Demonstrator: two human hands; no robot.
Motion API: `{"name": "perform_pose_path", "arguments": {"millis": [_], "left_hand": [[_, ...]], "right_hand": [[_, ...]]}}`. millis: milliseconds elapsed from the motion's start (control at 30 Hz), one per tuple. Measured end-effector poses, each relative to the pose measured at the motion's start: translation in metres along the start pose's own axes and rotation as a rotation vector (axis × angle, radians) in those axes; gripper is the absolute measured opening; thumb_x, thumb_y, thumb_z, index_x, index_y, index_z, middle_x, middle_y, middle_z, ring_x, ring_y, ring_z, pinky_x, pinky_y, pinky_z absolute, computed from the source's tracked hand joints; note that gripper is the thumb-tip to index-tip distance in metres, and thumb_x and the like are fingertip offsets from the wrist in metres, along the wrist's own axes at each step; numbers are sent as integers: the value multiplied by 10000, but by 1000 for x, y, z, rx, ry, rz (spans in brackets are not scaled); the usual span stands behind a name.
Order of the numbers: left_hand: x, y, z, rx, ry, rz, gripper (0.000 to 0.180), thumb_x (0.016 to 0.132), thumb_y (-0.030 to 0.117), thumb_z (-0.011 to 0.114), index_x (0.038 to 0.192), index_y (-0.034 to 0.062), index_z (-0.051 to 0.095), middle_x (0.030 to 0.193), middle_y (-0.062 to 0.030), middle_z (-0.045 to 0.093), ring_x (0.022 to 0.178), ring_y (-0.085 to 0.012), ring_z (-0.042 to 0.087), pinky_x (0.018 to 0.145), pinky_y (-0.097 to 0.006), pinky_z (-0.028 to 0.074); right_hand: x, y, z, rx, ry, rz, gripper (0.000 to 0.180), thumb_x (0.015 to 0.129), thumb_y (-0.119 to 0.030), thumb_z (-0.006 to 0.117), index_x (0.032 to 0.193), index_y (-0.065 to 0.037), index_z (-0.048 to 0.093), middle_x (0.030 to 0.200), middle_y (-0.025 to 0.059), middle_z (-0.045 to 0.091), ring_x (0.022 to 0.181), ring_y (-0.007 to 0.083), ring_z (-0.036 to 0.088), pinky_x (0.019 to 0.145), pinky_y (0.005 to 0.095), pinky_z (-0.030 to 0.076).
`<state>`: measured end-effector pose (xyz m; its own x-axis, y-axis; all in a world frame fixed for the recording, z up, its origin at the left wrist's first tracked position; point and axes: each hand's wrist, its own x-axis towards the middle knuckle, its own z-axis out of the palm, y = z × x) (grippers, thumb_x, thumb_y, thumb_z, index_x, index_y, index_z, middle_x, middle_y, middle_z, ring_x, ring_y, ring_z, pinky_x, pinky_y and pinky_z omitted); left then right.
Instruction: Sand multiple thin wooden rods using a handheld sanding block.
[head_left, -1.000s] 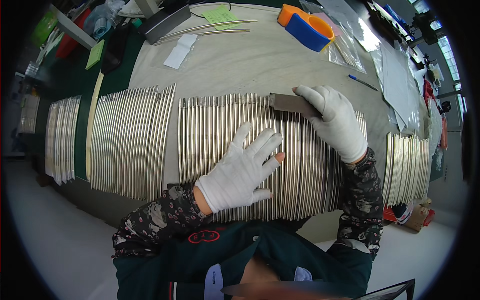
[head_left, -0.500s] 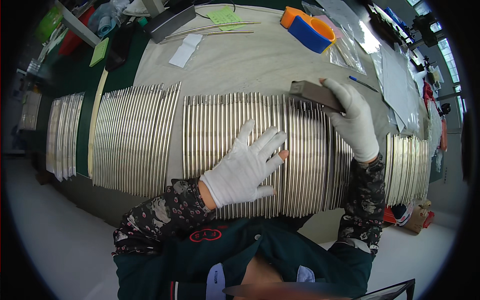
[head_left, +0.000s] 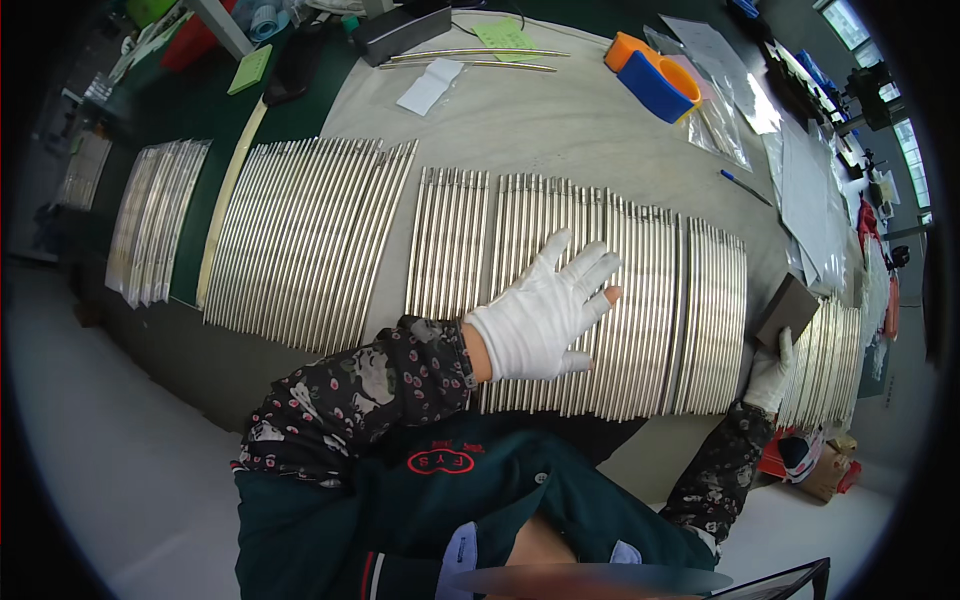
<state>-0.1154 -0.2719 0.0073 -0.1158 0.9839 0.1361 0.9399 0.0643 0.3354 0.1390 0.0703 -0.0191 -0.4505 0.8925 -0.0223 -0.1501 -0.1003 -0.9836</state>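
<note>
Many slim, shiny metal rods (head_left: pixel 640 290) lie side by side in front of me, with a few narrow gaps between groups. Spread flat across the middle of them is my white-gloved left hand (head_left: pixel 545 318), fingers apart, some bare fingertips showing. At the right, my gloved right hand (head_left: pixel 768 382) grips a dark grey-brown rectangular block (head_left: pixel 785 308) from its near end. This block is beside another row of rods (head_left: pixel 825 365) and seems to overlap its left edge; whether it touches them I cannot tell.
Further left lie a wide group of rods (head_left: pixel 300 240), a pale strip (head_left: pixel 228 200) and a bagged bundle (head_left: pixel 155 225). Toward the back are an orange-and-blue tape-dispenser-like ring (head_left: pixel 655 85), a blue pen (head_left: pixel 745 187), loose rods (head_left: pixel 480 64) and plastic-covered sheets (head_left: pixel 810 195).
My right hand has carried the block from the far ends of the middle rods to the right and nearer me. My left hand stays spread on the rods. The whole view has shifted.
</note>
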Motion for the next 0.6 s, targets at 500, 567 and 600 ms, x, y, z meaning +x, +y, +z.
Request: {"name": "perform_pose_path", "arguments": {"millis": [500,567,600], "left_hand": [[-129,24,-23,-16,-76,-252,962,655,516,744,1412,96,326,1462,-236,275,1335,-429,282,1098,-592,165],[-130,19,-16,-22,-53,-214,968,646,518,743,1414,102,324,1460,-240,277,1331,-433,287,1099,-590,163],[-129,17,-13,5,-72,-195,974,647,519,739,1419,104,315,1459,-242,278,1331,-431,289,1097,-590,165]], "right_hand": [[4,4,7,-76,55,-28,481,865,-191,682,1253,17,487,1174,130,587,1049,209,590,936,327,482],[4,2,9,-175,85,11,492,875,-205,669,1273,18,484,1173,123,585,1039,209,588,928,313,470],[5,1,8,-177,90,5,492,875,-205,669,1273,18,484,1173,123,585,1039,209,588,928,313,470]]}}
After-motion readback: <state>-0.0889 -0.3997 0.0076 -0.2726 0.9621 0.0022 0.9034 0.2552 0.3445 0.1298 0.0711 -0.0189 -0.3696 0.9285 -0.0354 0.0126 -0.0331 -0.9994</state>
